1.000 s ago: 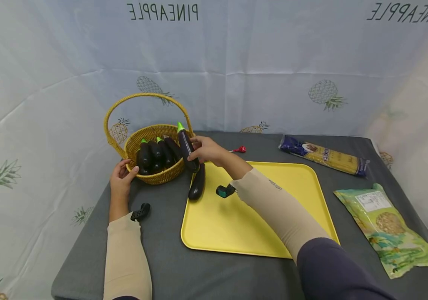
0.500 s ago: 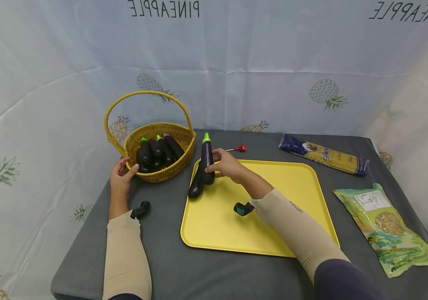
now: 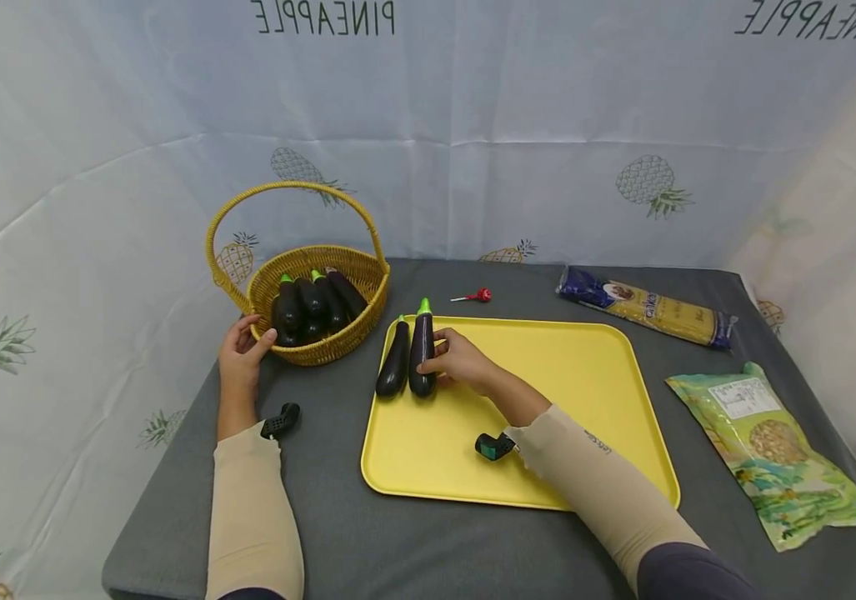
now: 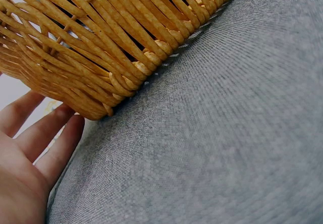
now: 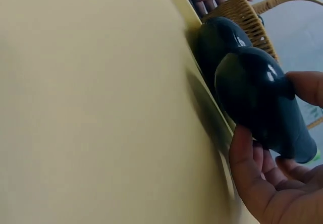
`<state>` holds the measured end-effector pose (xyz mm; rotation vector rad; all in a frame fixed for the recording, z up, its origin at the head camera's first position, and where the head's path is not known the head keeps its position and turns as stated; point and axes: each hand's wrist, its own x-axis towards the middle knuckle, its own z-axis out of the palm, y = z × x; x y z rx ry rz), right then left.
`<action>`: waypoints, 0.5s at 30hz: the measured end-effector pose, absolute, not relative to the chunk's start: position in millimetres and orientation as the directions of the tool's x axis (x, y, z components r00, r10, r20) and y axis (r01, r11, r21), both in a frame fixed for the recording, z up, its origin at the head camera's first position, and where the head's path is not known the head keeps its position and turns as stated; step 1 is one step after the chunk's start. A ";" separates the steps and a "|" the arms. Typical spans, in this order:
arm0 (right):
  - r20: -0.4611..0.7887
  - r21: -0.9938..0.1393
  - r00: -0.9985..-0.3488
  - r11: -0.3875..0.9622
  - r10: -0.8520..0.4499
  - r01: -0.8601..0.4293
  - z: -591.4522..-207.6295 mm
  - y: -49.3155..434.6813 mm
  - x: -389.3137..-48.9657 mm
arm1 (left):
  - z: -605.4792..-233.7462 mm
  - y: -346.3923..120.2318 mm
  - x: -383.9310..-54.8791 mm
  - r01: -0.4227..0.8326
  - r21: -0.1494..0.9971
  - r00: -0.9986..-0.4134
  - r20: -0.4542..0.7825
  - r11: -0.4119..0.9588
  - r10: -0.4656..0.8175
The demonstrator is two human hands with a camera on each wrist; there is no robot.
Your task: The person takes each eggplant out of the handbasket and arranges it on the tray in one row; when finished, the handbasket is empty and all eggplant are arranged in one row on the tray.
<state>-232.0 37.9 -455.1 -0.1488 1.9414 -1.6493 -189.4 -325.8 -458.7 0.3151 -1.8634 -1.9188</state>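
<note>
My right hand (image 3: pixel 465 363) holds a dark purple eggplant (image 3: pixel 422 354) with a green stem, thumb on one side and fingers on the other. It is over the left part of the yellow tray (image 3: pixel 518 450); in the right wrist view a shadow lies beneath it. Just left of it, a second eggplant (image 3: pixel 393 360) lies on the tray's left edge. My left hand (image 3: pixel 242 354) grips the near-left rim of the wicker basket (image 3: pixel 326 354), its fingers against the woven side (image 4: pixel 101 47) in the left wrist view. Several eggplants (image 3: pixel 312 307) lie inside the basket.
Behind the tray lies a red lollipop (image 3: pixel 482 295). A pasta packet (image 3: pixel 645 307) is at the back right, and a green bag (image 3: pixel 776 454) lies right of the tray. The basket's tall handle (image 3: pixel 288 185) arches above it. A curtain hangs behind the grey table (image 3: pixel 337 533).
My right hand has carried the eggplant from the basket's right edge rightward and down over the tray, beside the other eggplant. My left hand has stayed at the basket.
</note>
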 end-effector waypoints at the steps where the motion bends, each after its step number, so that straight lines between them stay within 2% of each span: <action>1: -0.357 -0.931 -0.825 0.238 -0.437 0.277 -455.8 37.6 -231.3 | -458.7 -325.8 -189.5 0.158 0.987 -0.876 0.144 0.010 -0.461; 15: -0.365 -0.921 -0.829 0.295 -0.423 0.254 -458.4 33.2 -229.0 | -461.3 -326.4 -190.9 0.160 0.987 -0.882 0.156 0.029 -0.446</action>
